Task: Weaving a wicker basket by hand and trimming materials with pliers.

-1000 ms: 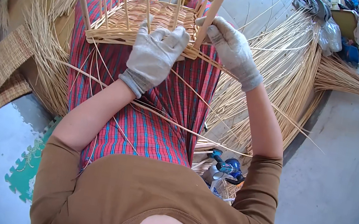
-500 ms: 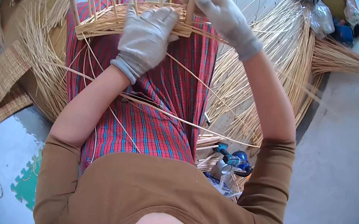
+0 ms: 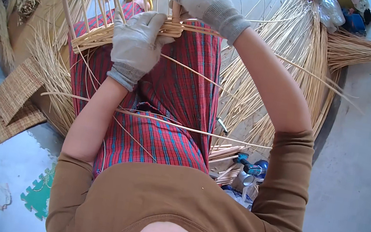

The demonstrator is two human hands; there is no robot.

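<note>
A partly woven wicker basket (image 3: 93, 39) with thin upright stakes rests on my lap, over a red and blue plaid cloth (image 3: 191, 78). My left hand (image 3: 136, 42), in a pale knit glove, is closed over its near woven edge. At the basket's right corner, my gloved right hand (image 3: 208, 3) has its fingers closed around a thick upright stake (image 3: 176, 7). Loose cane strands (image 3: 308, 73) trail rightward from that corner beneath my right forearm. Another long strand (image 3: 193, 129) lies across the plaid cloth. My right fingertips are partly hidden by the stake.
Long bundles of split cane (image 3: 279, 77) spread over the floor at right. More cane (image 3: 51, 75) lies at left, beside woven mats (image 3: 16, 99). A blue power tool (image 3: 252, 166) sits by my right hip. Plastic bags (image 3: 332, 13) lie at the far right.
The basket has shifted left with both hands, and its left end sits slightly lower. My right hand has moved left and a little up, its fingers now across the thick stake.
</note>
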